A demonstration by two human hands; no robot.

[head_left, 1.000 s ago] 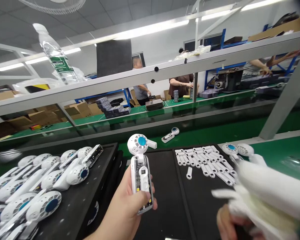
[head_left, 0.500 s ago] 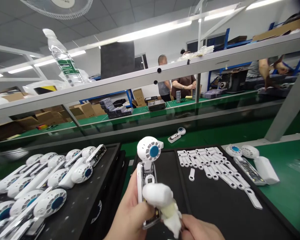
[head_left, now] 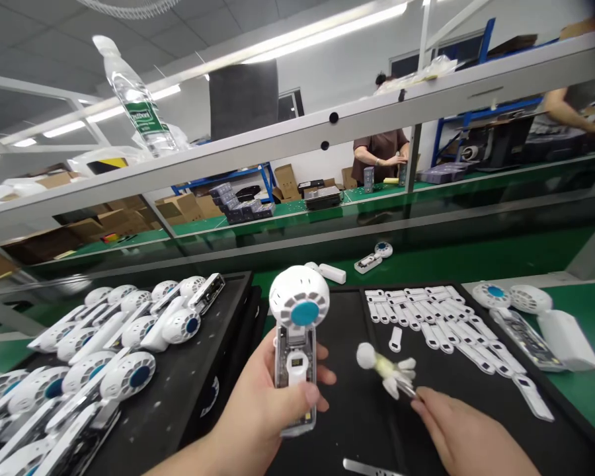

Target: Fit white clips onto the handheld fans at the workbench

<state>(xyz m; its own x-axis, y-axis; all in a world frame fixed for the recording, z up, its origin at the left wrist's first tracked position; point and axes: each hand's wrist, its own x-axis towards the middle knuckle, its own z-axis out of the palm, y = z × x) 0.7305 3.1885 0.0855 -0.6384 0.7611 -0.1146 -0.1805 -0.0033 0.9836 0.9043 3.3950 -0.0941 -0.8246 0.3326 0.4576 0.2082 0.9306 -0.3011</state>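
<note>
My left hand (head_left: 250, 403) grips a white handheld fan (head_left: 297, 301) upright. Its handle is uncovered, so a clear shell, a small display and circuit parts show, and the thumb lies across the lower handle. Off to the right, my right hand (head_left: 469, 430) pinches a thin metal tool, probably tweezers (head_left: 406, 389), which carries a white and pale-yellow cotton-like wad (head_left: 367, 356). The wad is apart from the fan, above a black tray (head_left: 337, 403). Small white cover strips (head_left: 451, 324) lie in rows in the tray's right part, with one loose strip (head_left: 395, 338) closer to me.
More fans lie on a black foam tray (head_left: 173, 390) at left. Fan parts (head_left: 530, 337) sit on the green bench at right, another opened fan (head_left: 369, 263) beyond the tray. A metal strip (head_left: 369, 468) lies low in front. A shelf rail (head_left: 297, 142) crosses above; people work behind.
My right hand has drawn the wad away from the fan handle to the right. The fan's display and my left thumb are now uncovered. The view has shifted a little.
</note>
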